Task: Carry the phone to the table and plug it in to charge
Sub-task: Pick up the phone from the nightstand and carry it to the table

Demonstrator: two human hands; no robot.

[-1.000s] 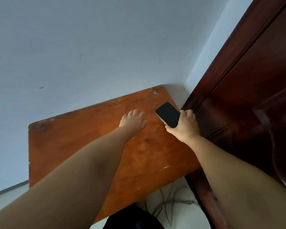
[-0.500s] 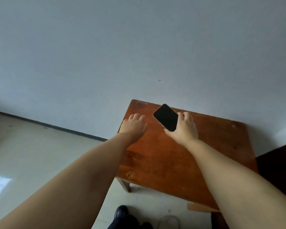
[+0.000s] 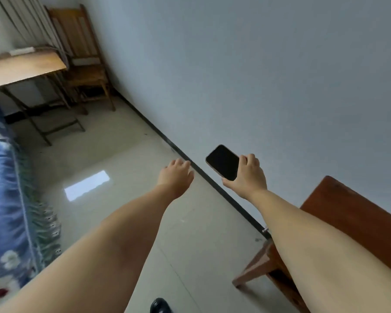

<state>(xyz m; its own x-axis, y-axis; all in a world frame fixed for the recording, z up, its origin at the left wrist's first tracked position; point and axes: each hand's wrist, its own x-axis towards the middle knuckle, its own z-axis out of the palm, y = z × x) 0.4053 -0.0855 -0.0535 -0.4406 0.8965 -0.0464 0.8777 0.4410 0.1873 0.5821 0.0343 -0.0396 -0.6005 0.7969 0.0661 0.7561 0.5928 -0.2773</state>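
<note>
A black phone [image 3: 223,162] with a dark screen is held in the air by my right hand [image 3: 248,176], gripped at its lower right edge, in front of the pale wall. My left hand [image 3: 175,176] hovers beside it to the left, palm down, fingers loosely apart and holding nothing. A light wooden table [image 3: 20,68] stands at the far upper left, with a white power strip [image 3: 22,50] lying on its back edge.
A small reddish-brown table [image 3: 352,213] sits at the lower right, under my right forearm. A wooden chair [image 3: 81,59] stands against the wall beside the far table. A blue flowered bedspread [image 3: 7,199] fills the left edge. Glossy tiled floor [image 3: 122,159] lies between.
The view has swung left, away from the reddish-brown table, which now lies at the lower right. Both hands now hover over the floor, the phone still held. The far table and chair have appeared.
</note>
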